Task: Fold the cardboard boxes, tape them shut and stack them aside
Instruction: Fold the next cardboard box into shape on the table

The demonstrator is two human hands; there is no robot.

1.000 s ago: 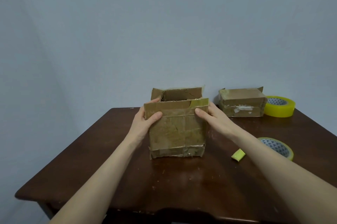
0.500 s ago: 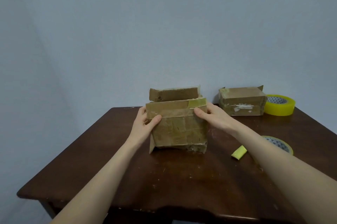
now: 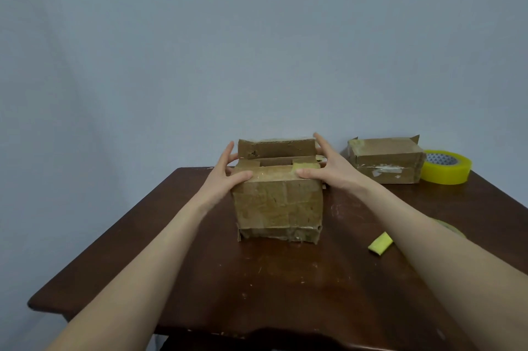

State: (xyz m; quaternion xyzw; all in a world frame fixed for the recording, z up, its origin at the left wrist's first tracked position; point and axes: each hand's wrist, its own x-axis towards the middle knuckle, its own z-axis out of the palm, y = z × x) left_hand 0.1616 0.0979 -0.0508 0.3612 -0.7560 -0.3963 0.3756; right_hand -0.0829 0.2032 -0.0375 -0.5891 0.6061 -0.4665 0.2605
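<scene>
A worn cardboard box (image 3: 278, 205) is seen standing near the middle of the tabletop (image 3: 257, 279), its front covered with old brownish tape. Its near flap (image 3: 274, 173) is laid flat over the opening and bears a yellow tape patch (image 3: 305, 165) at its right end; the far flap (image 3: 275, 148) is raised upright. The left hand (image 3: 225, 176) is spread open, thumb pressed on the near flap, straight fingers set against the left end of the far flap. The right hand (image 3: 328, 167) is likewise spread, thumb laid on the near flap, fingers stretched up to the right end of the far flap. Nothing is gripped by either hand.

At the far right a closed second box (image 3: 385, 159) is placed, marked by a torn white label (image 3: 383, 170) whose print cannot be read. Just right of it lies a yellow tape roll (image 3: 445, 169), whose core is printed with a pattern of small triangles. A folded yellow scrap (image 3: 380, 243) lies near the right forearm, behind which another tape roll (image 3: 448, 226) is largely hidden.

The tabletop is dark brown polished wood, scuffed and speckled with pale marks. It is backed by a plain blue-grey wall (image 3: 257, 50).
</scene>
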